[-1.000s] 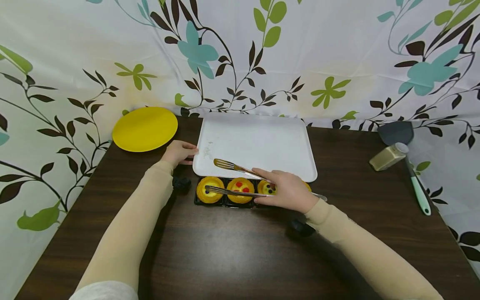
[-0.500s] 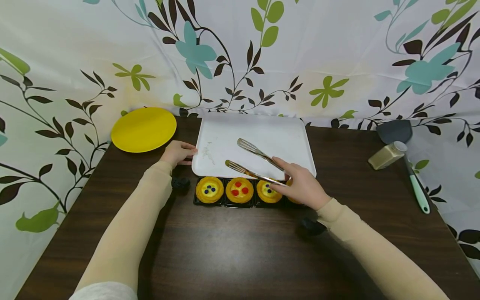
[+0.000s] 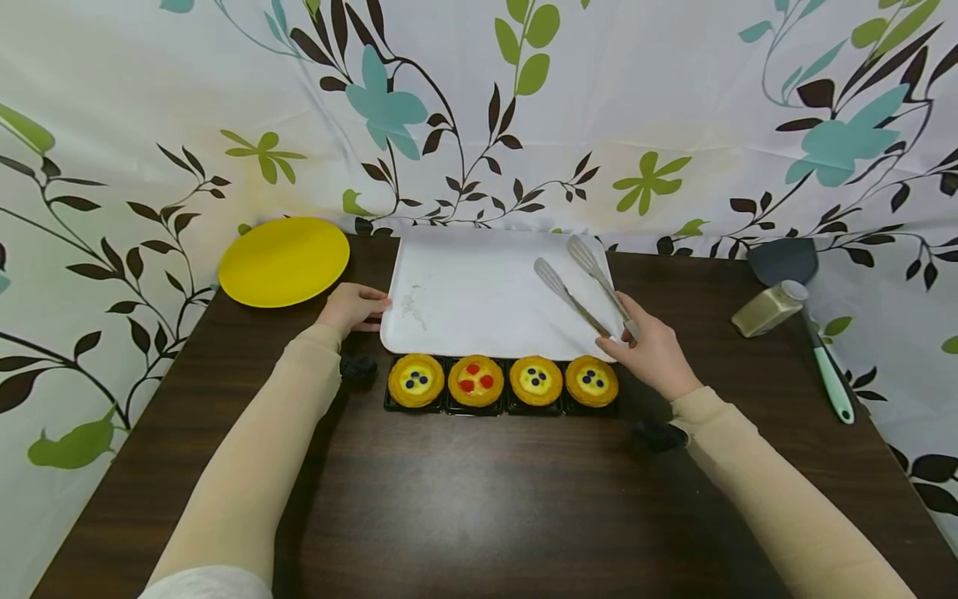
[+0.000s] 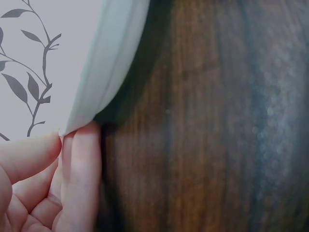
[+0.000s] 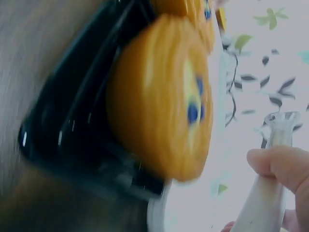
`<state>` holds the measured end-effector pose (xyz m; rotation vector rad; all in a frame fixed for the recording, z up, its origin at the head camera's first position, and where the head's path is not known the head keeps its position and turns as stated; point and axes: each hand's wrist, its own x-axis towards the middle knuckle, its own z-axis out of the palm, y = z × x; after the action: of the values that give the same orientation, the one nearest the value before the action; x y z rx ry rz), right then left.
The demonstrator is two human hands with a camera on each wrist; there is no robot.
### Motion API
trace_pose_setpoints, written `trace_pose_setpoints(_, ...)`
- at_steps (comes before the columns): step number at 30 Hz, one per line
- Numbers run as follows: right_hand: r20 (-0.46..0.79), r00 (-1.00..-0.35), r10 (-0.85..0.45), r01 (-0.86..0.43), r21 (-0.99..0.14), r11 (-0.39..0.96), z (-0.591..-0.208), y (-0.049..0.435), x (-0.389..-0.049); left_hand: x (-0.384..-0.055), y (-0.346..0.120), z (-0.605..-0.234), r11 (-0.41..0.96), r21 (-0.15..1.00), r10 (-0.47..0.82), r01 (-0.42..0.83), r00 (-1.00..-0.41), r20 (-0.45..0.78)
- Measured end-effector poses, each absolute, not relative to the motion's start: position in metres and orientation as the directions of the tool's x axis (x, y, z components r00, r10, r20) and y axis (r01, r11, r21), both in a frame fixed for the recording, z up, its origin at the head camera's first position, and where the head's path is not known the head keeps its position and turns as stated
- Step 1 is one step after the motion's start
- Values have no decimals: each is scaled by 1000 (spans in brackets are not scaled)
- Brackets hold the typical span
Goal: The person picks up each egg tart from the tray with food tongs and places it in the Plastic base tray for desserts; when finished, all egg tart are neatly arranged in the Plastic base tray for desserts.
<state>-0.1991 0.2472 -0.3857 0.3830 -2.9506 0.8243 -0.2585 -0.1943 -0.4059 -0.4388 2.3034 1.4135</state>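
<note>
My left hand [image 3: 352, 308] pinches the left edge of a white rectangular tray [image 3: 471, 287]; in the left wrist view the thumb and fingers [image 4: 83, 174] meet at the tray's rim [image 4: 104, 72]. Metal tongs [image 3: 555, 280] are in my right hand [image 3: 654, 349], their slotted ends spread apart over the tray's right part. In front of the tray stands a row of egg tarts in black plastic holders [image 3: 446, 406]. One tart [image 3: 476, 381] has red dots on top, while the others, such as the rightmost tart [image 3: 592, 381], carry dark blue dots.
A yellow round plate [image 3: 284, 262] lies at the back left. At the right are a seasoning jar [image 3: 769, 309] on its side and a spatula [image 3: 832, 383] with a mint handle. A patterned cloth [image 3: 479, 108] hangs behind the dark wooden table [image 3: 464, 499].
My right hand has carried the tongs right and back, from over the tarts to above the tray's right side, uncovering the whole row. My left hand keeps its place at the tray's edge.
</note>
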Motion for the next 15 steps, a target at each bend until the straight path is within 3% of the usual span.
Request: trace_pose_setpoints(15, 70, -998, 4, -32, -516, 856, -396, 298, -221, -259, -194, -407, 437, 768, -58, -468, -867, -495)
